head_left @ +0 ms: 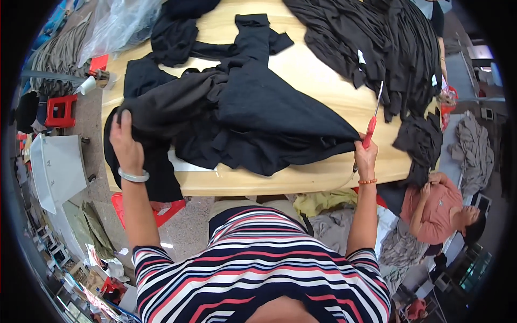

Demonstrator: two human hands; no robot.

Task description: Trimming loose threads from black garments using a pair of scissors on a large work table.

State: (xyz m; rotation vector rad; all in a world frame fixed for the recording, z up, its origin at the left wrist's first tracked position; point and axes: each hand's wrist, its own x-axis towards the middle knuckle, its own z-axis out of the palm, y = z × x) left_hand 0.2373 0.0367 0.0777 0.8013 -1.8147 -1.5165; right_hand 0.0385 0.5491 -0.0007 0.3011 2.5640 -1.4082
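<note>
A black garment [274, 107] lies spread and rumpled across the wooden table in front of me, its dark grey inner side showing at the left. My left hand [127, 144], a pale bangle on its wrist, rests on the cloth's left end with fingers stretched out. At the garment's right corner, my right hand [366, 156] is closed round a red-handled tool [370, 132] with a long, thin metal tip pointing away from me. The cloth's corner meets those fingers; whether they also pinch it, I cannot tell.
Dark garments are heaped at the table's [301, 185] far right [377, 48] and far left [177, 32]. A red stool [62, 111] and a white cart [59, 167] stand left. Another person [436, 210] works at the right, beside grey cloth piles [471, 156].
</note>
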